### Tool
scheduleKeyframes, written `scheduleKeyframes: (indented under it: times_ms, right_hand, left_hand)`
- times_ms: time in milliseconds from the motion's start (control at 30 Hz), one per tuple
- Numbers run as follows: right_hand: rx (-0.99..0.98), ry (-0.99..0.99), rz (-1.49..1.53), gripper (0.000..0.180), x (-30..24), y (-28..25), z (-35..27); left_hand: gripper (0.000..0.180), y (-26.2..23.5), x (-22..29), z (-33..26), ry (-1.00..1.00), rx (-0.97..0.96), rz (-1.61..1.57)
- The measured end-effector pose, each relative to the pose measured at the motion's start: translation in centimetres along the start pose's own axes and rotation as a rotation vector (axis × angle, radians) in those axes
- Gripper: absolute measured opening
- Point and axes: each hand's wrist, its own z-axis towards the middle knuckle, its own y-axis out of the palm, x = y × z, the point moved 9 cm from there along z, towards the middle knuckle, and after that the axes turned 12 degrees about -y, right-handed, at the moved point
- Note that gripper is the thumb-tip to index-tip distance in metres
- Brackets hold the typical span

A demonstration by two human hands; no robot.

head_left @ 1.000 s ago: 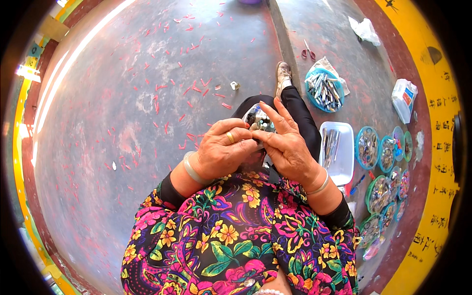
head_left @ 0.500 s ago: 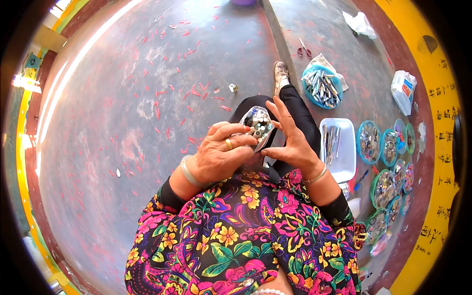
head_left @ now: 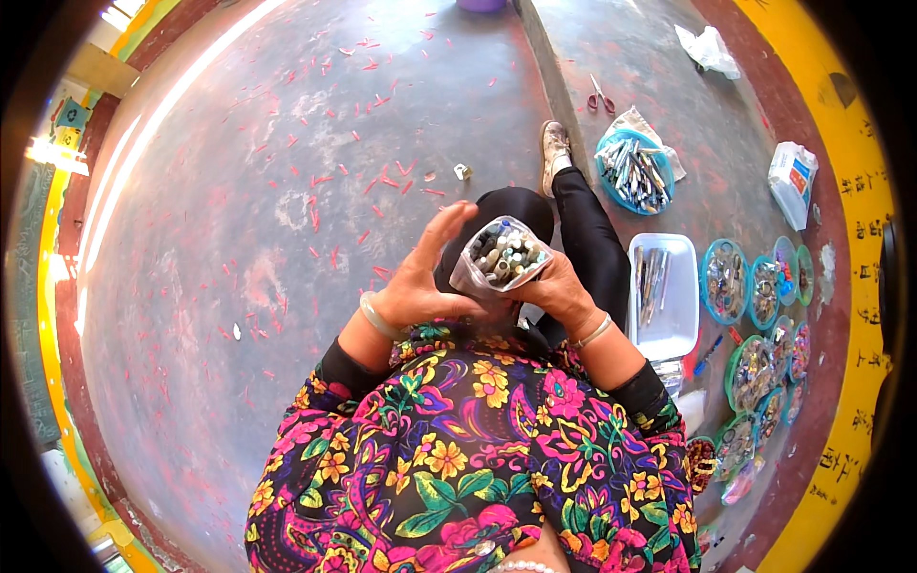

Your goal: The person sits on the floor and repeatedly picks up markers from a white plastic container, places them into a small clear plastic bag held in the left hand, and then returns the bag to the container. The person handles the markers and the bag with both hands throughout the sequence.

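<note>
A clear plastic bag [head_left: 466, 280] stands upright over my lap, packed with several pens [head_left: 504, 250] seen end-on, in white, grey and black. My right hand [head_left: 564, 294] grips it from the right side, its thumb along the near edge. To the left of the bag, my left hand [head_left: 420, 286] is spread, with its fingers raised and its thumb stretched out toward the bag. Nothing is held in it. Where the lower part of the bag rests cannot be seen from above.
At the right, a blue basket [head_left: 604, 181] of pens lies on the floor near red-handled scissors [head_left: 600, 99]. A white tray [head_left: 680, 329] holds a few pens. Several round baskets of small parts, including a blue one [head_left: 705, 277], stand beyond. Red slivers litter the floor [head_left: 239, 220].
My left hand has let go of the bag and opened to its left. My right hand, open before, has closed on the bag, whose mouth now shows more squarely from above.
</note>
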Motion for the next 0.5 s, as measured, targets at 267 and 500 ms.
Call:
scheduleKeyframes:
  times_ms: [267,500]
  right_hand:
    - [0.029,-0.155,-0.011,0.044,-0.9,-0.2,-0.3]
    - [-0.017,-0.144,-0.084,0.053,-1.5,0.3,-0.2]
  left_hand:
    - [0.074,2.3,-1.3,0.9,-0.147,-0.150,-0.162]
    - [0.062,2.1,-1.4,0.5,-0.079,-0.036,-0.198]
